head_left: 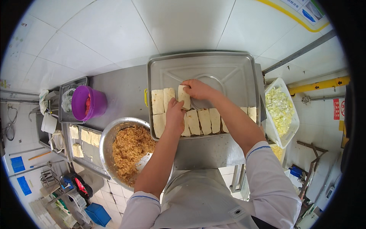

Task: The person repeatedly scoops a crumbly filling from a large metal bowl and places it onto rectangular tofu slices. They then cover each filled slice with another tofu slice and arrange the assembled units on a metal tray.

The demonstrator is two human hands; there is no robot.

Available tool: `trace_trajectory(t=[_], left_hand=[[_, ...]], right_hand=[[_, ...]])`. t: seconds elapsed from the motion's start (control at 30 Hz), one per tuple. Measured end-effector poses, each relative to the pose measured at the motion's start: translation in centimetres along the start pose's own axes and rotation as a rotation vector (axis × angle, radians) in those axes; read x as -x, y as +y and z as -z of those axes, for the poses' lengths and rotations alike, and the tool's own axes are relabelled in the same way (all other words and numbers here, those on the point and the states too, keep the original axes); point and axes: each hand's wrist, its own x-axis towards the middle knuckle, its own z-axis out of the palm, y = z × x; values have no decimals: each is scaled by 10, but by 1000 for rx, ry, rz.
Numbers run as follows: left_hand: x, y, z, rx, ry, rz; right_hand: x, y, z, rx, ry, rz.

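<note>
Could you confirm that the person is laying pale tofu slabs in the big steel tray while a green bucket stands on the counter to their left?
Not quite: the bucket is purple, not green, as the head view shows. Otherwise correct: both hands, left hand and right hand, rest on pale tofu slabs in the steel tray.

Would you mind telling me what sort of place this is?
Probably a commercial kitchen: a steel tray lined with tofu slabs, a big bowl of minced filling, and white tiled walls.

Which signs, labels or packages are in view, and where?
Red sign: right wall, rectangular, white markings.
Blue labels: lower-left wall, two rectangles.
Poster: top right, pale panels inside a yellow line.
Yellow arrow-marked pipe: right wall, horizontal.
No packages or screens clearly visible.
</note>
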Motion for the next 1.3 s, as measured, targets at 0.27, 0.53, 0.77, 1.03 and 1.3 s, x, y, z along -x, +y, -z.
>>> trace_trajectory(t=[0.27, 0.53, 0.77, 1.03, 1.3], left_hand=[[29, 11, 12, 55, -12, 15], [85, 9, 63, 85, -40, -103], [201, 29, 153, 29, 31, -330], [250, 16, 256, -899, 209, -1047], [292, -90, 410, -1168, 414, -864]], right_hand=[[21, 5, -30, -5, 341, 34], [33, 1, -55, -11, 443, -33], [131, -139, -60, -218, 419, 107], [200, -232, -240, -399, 485, 743], [165, -179, -380, 422, 40, 230]])
